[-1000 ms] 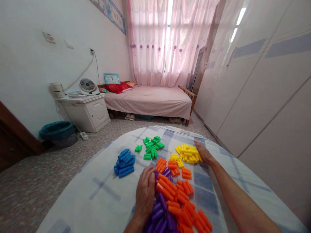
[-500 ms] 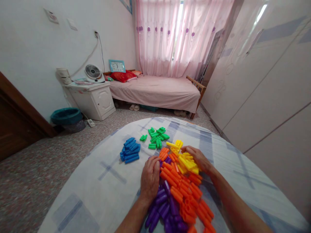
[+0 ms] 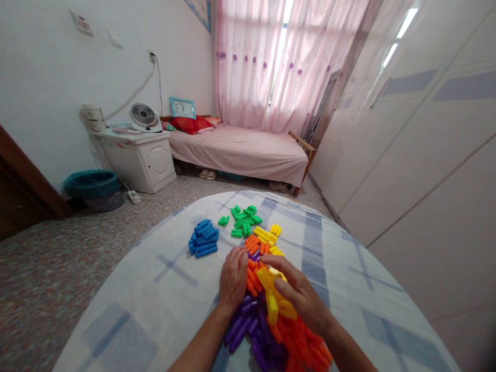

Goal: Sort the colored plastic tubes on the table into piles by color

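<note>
My left hand rests on the tablecloth against the left side of the pile, its fingers together and lying over the edge of some purple tube-shaped plastic blocks. In my right hand is a loose cluster of yellow tube-shaped blocks, gathered between thumb and fingers above the orange blocks. More orange blocks lie between the two hands. Other yellow blocks lie just beyond my right fingertips. The right palm and some of the yellow blocks are hidden.
Green blocks form a group at the far side of the round table, and a blue pile stands to the left. The checked tablecloth covers the table. Beyond are a bed, a white cabinet and a bin.
My right hand has moved toward me and left, bringing the yellow blocks over the orange ones. The left hand has stayed beside the pile. The view has turned slightly right.
</note>
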Tool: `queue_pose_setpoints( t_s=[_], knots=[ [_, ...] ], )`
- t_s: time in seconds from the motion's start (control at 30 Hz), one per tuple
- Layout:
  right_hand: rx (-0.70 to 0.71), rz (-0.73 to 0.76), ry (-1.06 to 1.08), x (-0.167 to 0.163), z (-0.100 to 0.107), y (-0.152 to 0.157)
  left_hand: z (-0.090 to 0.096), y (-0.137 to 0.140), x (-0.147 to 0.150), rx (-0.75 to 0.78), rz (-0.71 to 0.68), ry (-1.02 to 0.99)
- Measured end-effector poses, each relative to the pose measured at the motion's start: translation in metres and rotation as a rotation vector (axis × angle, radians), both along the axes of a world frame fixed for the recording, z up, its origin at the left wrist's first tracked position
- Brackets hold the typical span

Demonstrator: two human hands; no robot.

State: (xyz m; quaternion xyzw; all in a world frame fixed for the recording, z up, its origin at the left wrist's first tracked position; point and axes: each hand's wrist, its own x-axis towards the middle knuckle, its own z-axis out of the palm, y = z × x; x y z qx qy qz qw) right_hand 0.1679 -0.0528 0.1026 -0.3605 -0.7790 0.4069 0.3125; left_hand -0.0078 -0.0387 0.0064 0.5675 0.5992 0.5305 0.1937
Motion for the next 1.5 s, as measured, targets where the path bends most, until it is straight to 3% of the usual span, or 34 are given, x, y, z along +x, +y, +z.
queue_pose_setpoints(
  t_s=[0.1, 0.23, 0.33, 0.4, 0.57, 0.7, 0.83, 0.97, 1.03, 1.17, 1.33, 1.4, 1.5],
  knots=[
    [0.193, -0.220, -0.112, 0.026, -0.019, -0.026, 0.000, 0.000, 0.000, 0.009, 0.003, -0.001],
    [0.418, -0.420, -0.337, 0.071, -0.086, -0.066, -0.001, 0.001, 0.000, 0.019, 0.003, 0.008],
    [0.498, -0.452, -0.442, 0.084, -0.129, -0.092, -0.002, 0.002, 0.000, 0.013, 0.002, 0.019],
    [0.520, -0.458, -0.474, 0.078, -0.139, -0.099, -0.004, 0.003, 0.000, 0.004, -0.002, 0.022],
    [0.434, -0.542, -0.414, 0.038, -0.123, -0.077, -0.009, 0.003, -0.002, -0.009, -0.030, -0.018],
    [0.355, -0.520, -0.325, 0.022, -0.112, -0.049, -0.007, 0.002, -0.004, 0.014, -0.060, -0.067],
    [0.253, -0.479, -0.088, 0.027, -0.108, -0.035, -0.004, 0.000, -0.004, 0.056, -0.037, -0.090],
    [0.072, -0.613, 0.181, 0.042, -0.106, -0.030, -0.002, -0.004, -0.002, 0.130, 0.026, -0.085],
    [0.002, -0.664, 0.207, 0.050, -0.108, -0.028, 0.002, -0.007, 0.000, 0.151, 0.050, -0.067],
    [-0.008, -0.672, 0.203, 0.061, -0.115, -0.025, 0.024, -0.013, -0.006, 0.169, 0.091, -0.004],
    [-0.017, -0.669, 0.212, 0.061, -0.122, -0.023, 0.055, 0.007, -0.061, 0.208, 0.178, 0.254],
    [-0.033, -0.668, 0.212, 0.061, -0.122, -0.023, 0.056, 0.025, -0.097, 0.179, 0.215, 0.320],
    [-0.104, -0.694, 0.248, 0.060, -0.120, -0.025, 0.043, 0.052, -0.147, 0.003, 0.177, 0.235]
  ],
)
